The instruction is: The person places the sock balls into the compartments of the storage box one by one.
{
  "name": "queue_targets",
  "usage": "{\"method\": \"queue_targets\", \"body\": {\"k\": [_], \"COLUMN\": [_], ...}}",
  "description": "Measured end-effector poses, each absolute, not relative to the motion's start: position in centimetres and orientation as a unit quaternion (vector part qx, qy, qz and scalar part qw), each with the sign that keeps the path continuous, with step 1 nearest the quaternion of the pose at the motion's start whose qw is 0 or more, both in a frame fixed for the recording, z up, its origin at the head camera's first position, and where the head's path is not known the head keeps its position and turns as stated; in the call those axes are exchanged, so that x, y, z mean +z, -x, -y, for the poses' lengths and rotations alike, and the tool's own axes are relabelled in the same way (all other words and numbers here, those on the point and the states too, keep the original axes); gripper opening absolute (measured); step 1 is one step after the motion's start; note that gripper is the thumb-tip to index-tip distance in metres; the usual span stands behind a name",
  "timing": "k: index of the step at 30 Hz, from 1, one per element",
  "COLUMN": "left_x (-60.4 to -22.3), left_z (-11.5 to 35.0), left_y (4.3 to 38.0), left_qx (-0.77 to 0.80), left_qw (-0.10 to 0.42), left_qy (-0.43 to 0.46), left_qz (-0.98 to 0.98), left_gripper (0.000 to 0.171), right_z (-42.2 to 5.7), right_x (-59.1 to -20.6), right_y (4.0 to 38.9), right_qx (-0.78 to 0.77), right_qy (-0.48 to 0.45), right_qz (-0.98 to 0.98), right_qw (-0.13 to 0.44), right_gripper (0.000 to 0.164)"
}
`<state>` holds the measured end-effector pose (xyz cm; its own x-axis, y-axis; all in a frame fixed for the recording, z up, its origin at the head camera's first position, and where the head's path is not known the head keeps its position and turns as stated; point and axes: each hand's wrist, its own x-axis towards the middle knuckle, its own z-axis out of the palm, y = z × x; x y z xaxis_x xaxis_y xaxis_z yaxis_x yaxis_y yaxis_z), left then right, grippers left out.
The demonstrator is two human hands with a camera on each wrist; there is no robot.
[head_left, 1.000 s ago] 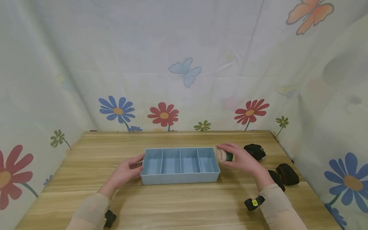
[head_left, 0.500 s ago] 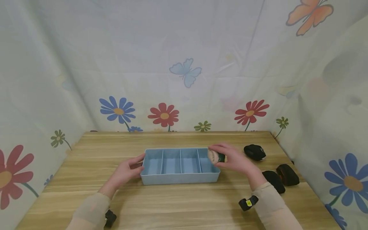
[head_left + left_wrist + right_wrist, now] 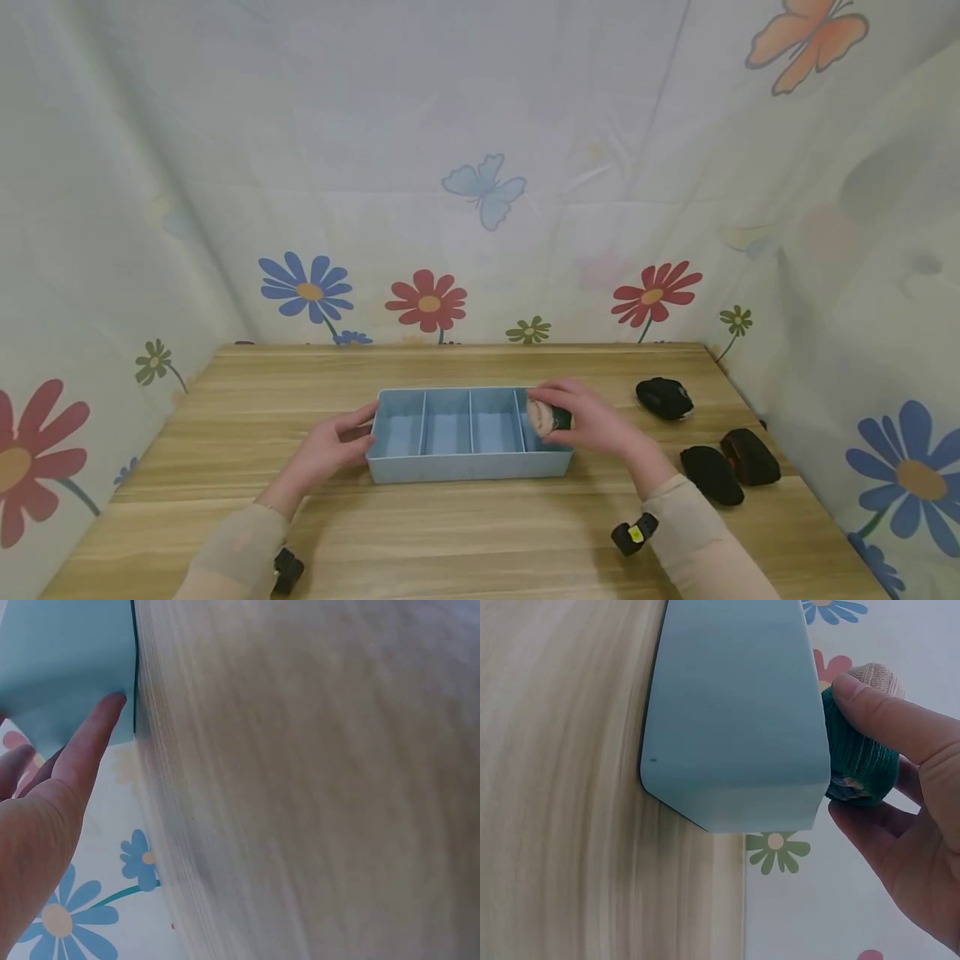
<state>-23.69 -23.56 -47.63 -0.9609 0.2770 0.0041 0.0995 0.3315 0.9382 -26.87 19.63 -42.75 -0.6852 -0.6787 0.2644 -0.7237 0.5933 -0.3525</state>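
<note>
A pale blue box (image 3: 468,467) with a row of several compartments stands on the wooden table. At its left end, my left hand (image 3: 330,446) touches the end wall; the left wrist view shows a straight thumb (image 3: 94,739) lying against it. My right hand (image 3: 596,423) holds a rolled-up sock (image 3: 539,417), beige and dark green, over the rightmost compartment. Thumb and fingers pinch the sock's ribbed green part (image 3: 859,754) in the right wrist view, where the box wall hides its lower side. The other compartments hold nothing.
To the right lie several dark rolled bundles: one black bundle (image 3: 664,397) farther back, another black one (image 3: 712,475) nearer, and beside it a black-brown bundle (image 3: 751,456). A flowered cloth (image 3: 480,250) hangs behind the table and along both sides.
My right hand has carried the sock leftward, from outside the box's right end to above the rightmost compartment. My left hand and the box have stayed put.
</note>
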Motion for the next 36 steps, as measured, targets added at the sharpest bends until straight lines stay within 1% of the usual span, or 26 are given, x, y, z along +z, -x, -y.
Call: {"method": "queue_targets", "body": {"k": [7,15,24,30,36], "left_x": [-47.6,-47.3,-47.4,-47.5,-47.4], "left_z": [23.6,23.5,23.5,23.5,23.5], "left_y": [23.7,23.6,23.5,23.6,23.6], "left_qx": [0.571,0.574,0.573,0.571,0.567], "left_qw": [0.084,0.087,0.084,0.085,0.083], "left_qy": [-0.114,-0.113,-0.11,-0.109,-0.107], "left_qz": [-0.808,-0.806,-0.808,-0.809,-0.812], "left_gripper": [0.06,0.061,0.062,0.062,0.062], "right_z": [-19.0,-18.7,-18.3,-18.2,-18.1], "right_x": [-43.1,-43.6,-43.3,-43.4,-43.2], "right_y": [26.8,27.1,26.8,27.0,26.8], "right_qx": [0.217,0.203,0.181,0.16,0.164], "right_qy": [-0.393,-0.373,-0.368,-0.374,-0.372], "right_qz": [0.892,0.904,0.911,0.913,0.912], "right_qw": [0.047,0.038,0.034,0.04,0.049], "right_gripper": [0.067,0.065,0.066,0.066,0.069]}}
